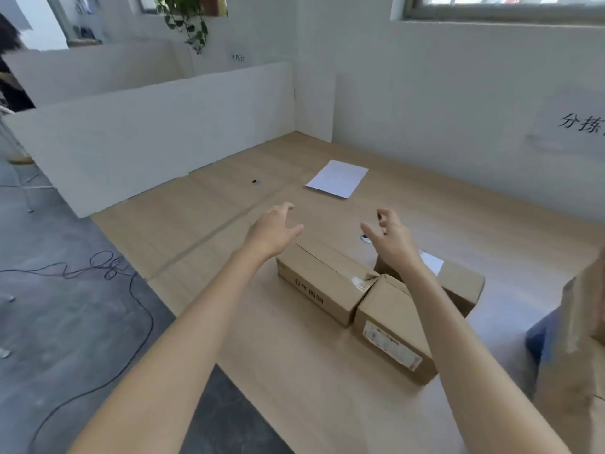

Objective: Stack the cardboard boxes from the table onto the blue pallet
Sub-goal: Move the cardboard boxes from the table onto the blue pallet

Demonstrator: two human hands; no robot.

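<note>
Boxes: three on the table, packed close together near its front edge. The left box has its long axis running far-left to near-right. The front box butts against its near end and points toward the camera. The right box sits behind, partly hidden by the right forearm. The left hand hovers over the left box's far corner, fingers spread and loosely hooked, holding nothing. The right hand hovers over the right box's far end, also spread, also free. No contact is visible on either side. The boxes lie below and toward the body from both palms, so I'd guess the next move is down and back, with each hand taking its nearer box or both clamping one. Paper lies farther back on the table. A blurred blue patch at the right edge may be the pallet, can't confirm. Cable on the floor at left.
</note>
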